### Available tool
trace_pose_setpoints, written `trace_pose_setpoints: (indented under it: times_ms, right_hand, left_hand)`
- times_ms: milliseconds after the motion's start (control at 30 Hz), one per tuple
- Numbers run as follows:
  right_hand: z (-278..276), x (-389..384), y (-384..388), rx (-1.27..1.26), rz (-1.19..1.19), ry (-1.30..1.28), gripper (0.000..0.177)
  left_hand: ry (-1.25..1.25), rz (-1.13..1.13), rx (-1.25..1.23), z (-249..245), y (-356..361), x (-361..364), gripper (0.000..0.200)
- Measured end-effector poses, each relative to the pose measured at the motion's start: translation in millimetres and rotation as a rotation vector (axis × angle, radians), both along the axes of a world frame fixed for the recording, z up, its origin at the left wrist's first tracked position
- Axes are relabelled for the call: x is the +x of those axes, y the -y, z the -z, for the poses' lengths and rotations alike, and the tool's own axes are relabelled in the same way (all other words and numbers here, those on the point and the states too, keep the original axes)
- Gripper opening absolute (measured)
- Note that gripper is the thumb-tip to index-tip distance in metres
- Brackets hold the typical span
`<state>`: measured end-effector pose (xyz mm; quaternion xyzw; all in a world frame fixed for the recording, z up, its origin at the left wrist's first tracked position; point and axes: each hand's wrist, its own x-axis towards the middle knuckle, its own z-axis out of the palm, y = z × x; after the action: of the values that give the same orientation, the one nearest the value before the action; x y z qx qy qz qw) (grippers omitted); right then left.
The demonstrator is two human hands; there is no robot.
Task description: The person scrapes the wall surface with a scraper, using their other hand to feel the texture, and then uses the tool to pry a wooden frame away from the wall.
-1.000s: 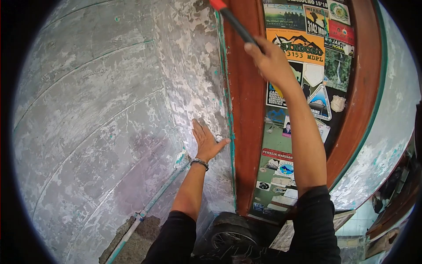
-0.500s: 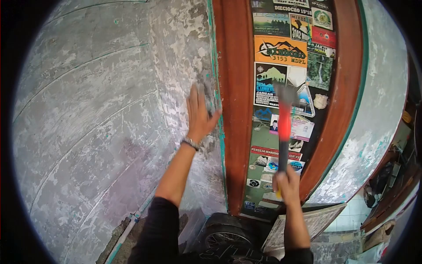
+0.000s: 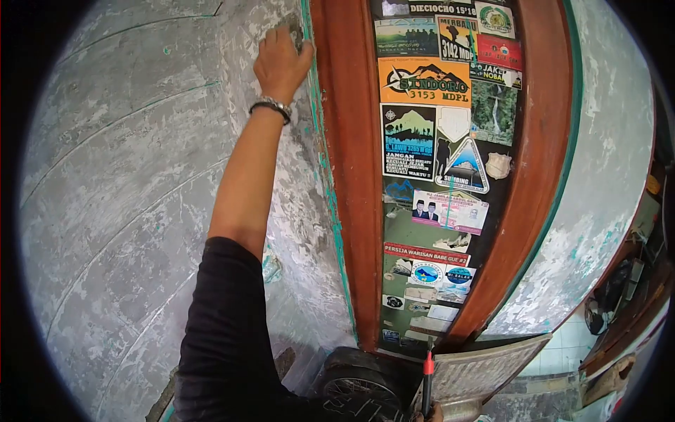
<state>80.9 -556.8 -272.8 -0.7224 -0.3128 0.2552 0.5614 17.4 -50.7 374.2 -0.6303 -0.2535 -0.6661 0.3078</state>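
My left hand (image 3: 283, 65) rests high on the patchy grey wall (image 3: 285, 232), just left of the reddish-brown wooden frame (image 3: 344, 141). Its thumb stands apart from the fingers, which look bent or foreshortened; I see nothing held in it. A dark bracelet (image 3: 271, 105) circles that wrist. At the bottom edge, my right hand (image 3: 434, 413) is mostly cut off and closed around a tool with a black-and-red handle (image 3: 427, 380). The tool points upward, and its thin dark tip shows too narrowly to name its kind. Behind it is the sticker-covered panel (image 3: 415, 235).
A dark wheel (image 3: 358, 387) stands low beside the wall's corner. Right of the tool leans a worn, pale board (image 3: 485, 369). White tiles (image 3: 562, 344) and a dark cluttered area (image 3: 622, 281) lie at the right.
My left hand has moved up the wall, its fingers less stretched out. My right hand and the tool have dropped from in front of the stickers to the bottom edge. The view has shifted.
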Motion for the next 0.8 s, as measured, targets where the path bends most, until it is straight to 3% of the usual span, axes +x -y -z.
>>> trace_pose_setpoints:
  times_ms: [133,233,333,433,500,567,633,667,733,767,800]
  right_hand:
    - [17,8,-6,-0.049,0.018,-0.015,0.053]
    - [-46,14,-13,0.080,-0.093,-0.044,0.046]
    - [-68,18,-10,-0.018,-0.094,-0.029,0.040]
    - [-30,26,-7,0.009,-0.085,0.067,0.040]
    - [-8,25,-7,0.043,-0.082,0.155,0.040]
    - [1,26,-4,0.056,-0.090,0.197,0.040]
    - [-46,20,-14,0.155,-0.054,0.055,0.039]
    - [-71,21,-19,0.147,-0.065,0.051,0.039]
    - [-113,24,-32,0.176,-0.131,-0.471,0.037]
    - [-110,28,-41,0.169,-0.136,-0.475,0.037]
    - [-101,36,-55,0.259,-0.201,-0.297,0.040]
  left_hand:
    - [-0.037,-0.107,-0.150,-41,5,-5,0.056]
    - [-0.023,-0.177,-0.267,-65,10,1,0.060]
    - [0.006,-0.225,-0.388,-83,12,3,0.065]
    - [0.110,-0.140,-0.415,-85,13,3,0.065]
    - [0.147,0.020,-0.481,-79,16,-1,0.063]
    - [0.128,0.010,-0.389,-63,3,1,0.064]
    - [0.073,-0.009,-0.168,-24,-7,11,0.066]
    - [0.071,-0.020,-0.175,-4,-23,16,0.066]
    - [0.009,0.135,0.217,33,-55,20,0.063]
    - [0.006,0.129,0.212,48,-53,18,0.063]
    - [-0.025,0.204,0.163,67,-45,16,0.065]
